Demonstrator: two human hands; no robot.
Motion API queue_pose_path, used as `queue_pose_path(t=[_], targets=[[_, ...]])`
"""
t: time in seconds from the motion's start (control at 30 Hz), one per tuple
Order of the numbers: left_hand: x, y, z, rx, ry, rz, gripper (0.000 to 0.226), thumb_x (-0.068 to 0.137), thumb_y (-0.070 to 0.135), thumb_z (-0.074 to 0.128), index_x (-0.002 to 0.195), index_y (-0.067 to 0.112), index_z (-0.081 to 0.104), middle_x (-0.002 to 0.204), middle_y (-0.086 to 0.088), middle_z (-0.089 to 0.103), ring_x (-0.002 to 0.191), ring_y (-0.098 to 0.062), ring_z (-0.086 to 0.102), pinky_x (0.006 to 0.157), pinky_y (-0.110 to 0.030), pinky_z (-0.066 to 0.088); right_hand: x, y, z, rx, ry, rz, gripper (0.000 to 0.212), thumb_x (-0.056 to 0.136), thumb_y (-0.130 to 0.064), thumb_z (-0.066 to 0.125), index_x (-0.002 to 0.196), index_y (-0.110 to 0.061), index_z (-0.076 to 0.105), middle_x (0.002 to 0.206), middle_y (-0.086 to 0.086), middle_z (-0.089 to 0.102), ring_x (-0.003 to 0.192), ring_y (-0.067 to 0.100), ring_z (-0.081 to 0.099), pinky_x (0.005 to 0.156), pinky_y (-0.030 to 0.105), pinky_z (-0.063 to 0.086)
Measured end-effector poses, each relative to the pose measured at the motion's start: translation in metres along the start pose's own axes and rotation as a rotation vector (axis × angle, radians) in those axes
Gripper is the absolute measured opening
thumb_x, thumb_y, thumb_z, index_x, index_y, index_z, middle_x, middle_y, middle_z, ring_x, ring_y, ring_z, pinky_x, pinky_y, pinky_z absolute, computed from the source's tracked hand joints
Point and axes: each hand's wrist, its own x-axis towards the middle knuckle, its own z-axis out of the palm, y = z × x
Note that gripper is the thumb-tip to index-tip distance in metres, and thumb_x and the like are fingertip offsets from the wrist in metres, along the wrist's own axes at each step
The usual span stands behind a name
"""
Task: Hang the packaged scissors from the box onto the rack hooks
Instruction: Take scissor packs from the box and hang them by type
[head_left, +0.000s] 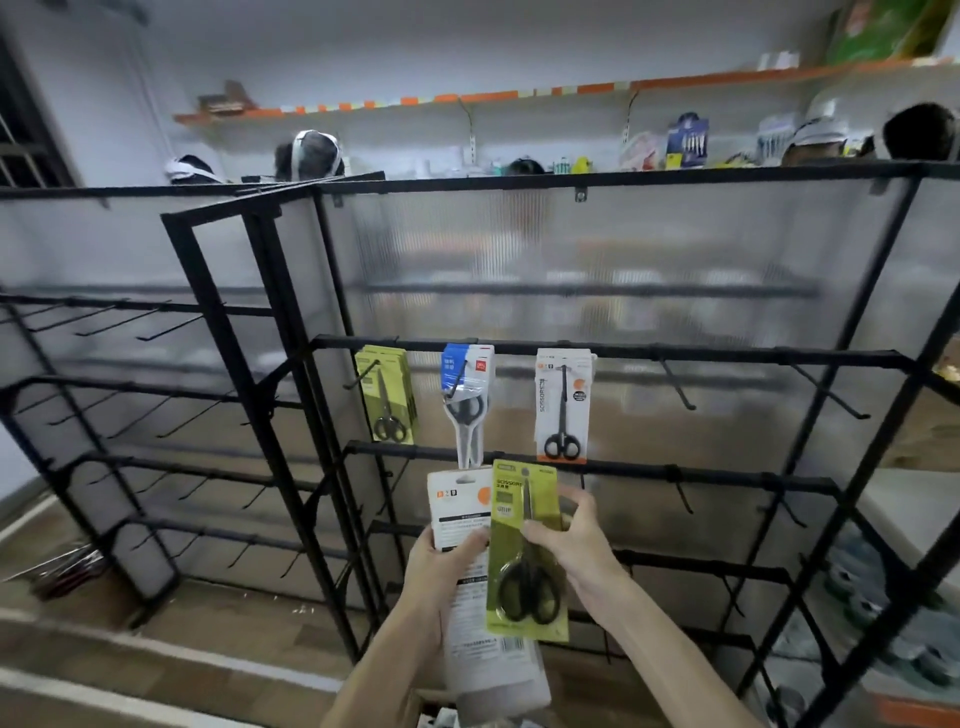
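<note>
**Meanwhile, at the rack: scissor packs held up below the hooks**

In the lower centre of the frame, a lime-green card pack of black-handled scissors (524, 551) is pinched by the right hand (569, 545), with the thumb laid on its front and the fingers curled behind its right edge. Just left of it, and partly overlapped by it, a white card pack printed with black text (462, 519) is gripped by the left hand (441, 566). Whether one white pack or several are held cannot be told.

Above both, in the middle of the frame, three hooks of the black metal display rack (675, 353) are already filled. A set of lime-green packs (387, 395) is hung at the left, a blue-and-white pack (465, 400) in the middle, and a white-and-orange pack (563, 405) at the right.
</note>
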Motion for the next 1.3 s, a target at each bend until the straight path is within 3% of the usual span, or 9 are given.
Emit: queue_pose_path(t=[0.13,0.33,0.43,0.53,0.67,0.9,1.07,1.2,1.3], targets=[[0.005,0.011,-0.029,0.012,0.073,0.039,0.03,0.084,0.009,0.081,0.109,0.006,0.065,0.082,-0.003,0.079,0.068,-0.017,0.076,0.052,-0.024,0.056,0.014,-0.009,0.026,-0.036,0.078,-0.094,0.045,0.093,-0.009,0.068,0.127,-0.026,0.042,0.116,-0.01,0.058,0.114,0.012,0.056,0.1,0.035,0.045],[0.027,0.027,-0.089,-0.002,0.112,0.043,0.037,0.081,0.01,0.083,0.113,0.005,0.064,0.093,-0.012,0.079,0.079,-0.029,0.077,0.06,-0.035,0.061,0.031,-0.032,0.087,-0.094,0.115,-0.187,0.041,0.096,-0.017,0.065,0.126,-0.026,0.039,0.109,-0.01,0.057,0.1,0.007,0.059,0.079,0.026,0.046],[0.042,0.037,-0.121,-0.001,0.09,0.042,0.037,0.081,0.009,0.082,0.113,0.004,0.064,0.096,-0.016,0.078,0.086,-0.036,0.076,0.074,-0.048,0.063,0.043,-0.04,0.126,-0.193,0.101,-0.267,0.022,0.097,-0.021,0.064,0.117,-0.021,0.056,0.111,-0.011,0.062,0.108,0.009,0.058,0.084,0.024,0.045],[0.061,0.044,-0.155,-0.003,0.088,0.04,0.042,0.08,0.008,0.084,0.116,0.002,0.062,0.094,-0.015,0.078,0.083,-0.034,0.077,0.066,-0.042,0.063,0.058,-0.042,0.17,-0.258,0.11,-0.314,0.008,0.097,-0.022,0.063,0.105,-0.019,0.065,0.103,-0.009,0.069,0.101,0.007,0.063,0.076,0.022,0.046],[0.085,0.054,-0.199,0.055,0.049,0.054,0.035,0.083,0.01,0.082,0.112,0.003,0.064,0.089,-0.012,0.079,0.075,-0.029,0.077,0.057,-0.032,0.06,0.082,-0.041,0.222,-0.281,0.176,-0.302,0.008,0.098,-0.021,0.062,0.102,-0.016,0.065,0.098,-0.004,0.069,0.094,0.01,0.065,0.073,0.022,0.047],[0.119,0.06,-0.248,0.084,-0.054,0.011,0.037,0.085,0.015,0.081,0.114,0.004,0.062,0.093,-0.014,0.078,0.082,-0.035,0.077,0.069,-0.043,0.062,0.111,-0.038,0.266,-0.27,0.282,-0.244,0.008,0.098,-0.015,0.059,0.099,-0.011,0.066,0.098,0.008,0.071,0.094,0.026,0.066,0.07,0.026,0.046],[0.139,0.061,-0.255,0.074,-0.08,-0.024,0.04,0.083,0.013,0.082,0.116,0.003,0.062,0.093,-0.013,0.079,0.081,-0.033,0.077,0.065,-0.039,0.061,0.122,-0.03,0.273,-0.289,0.296,-0.224,0.011,0.099,-0.018,0.059,0.101,-0.01,0.067,0.098,0.005,0.072,0.093,0.022,0.066,0.078,0.029,0.05],[0.151,0.057,-0.258,0.077,-0.098,-0.052,0.041,0.083,0.014,0.083,0.116,0.003,0.063,0.096,-0.014,0.079,0.084,-0.034,0.077,0.071,-0.045,0.063,0.13,-0.021,0.271,-0.304,0.334,-0.224,0.011,0.099,-0.017,0.06,0.098,-0.007,0.066,0.087,0.001,0.068,0.08,0.018,0.061,0.063,0.024,0.042],[0.158,0.057,-0.261,0.081,-0.109,-0.062,0.041,0.083,0.015,0.083,0.117,0.003,0.064,0.098,-0.015,0.078,0.087,-0.035,0.077,0.08,-0.052,0.062,0.141,-0.02,0.273,-0.312,0.376,-0.232,0.017,0.098,-0.017,0.06,0.082,-0.014,0.06,0.074,-0.004,0.059,0.07,0.012,0.054,0.058,0.023,0.036]])
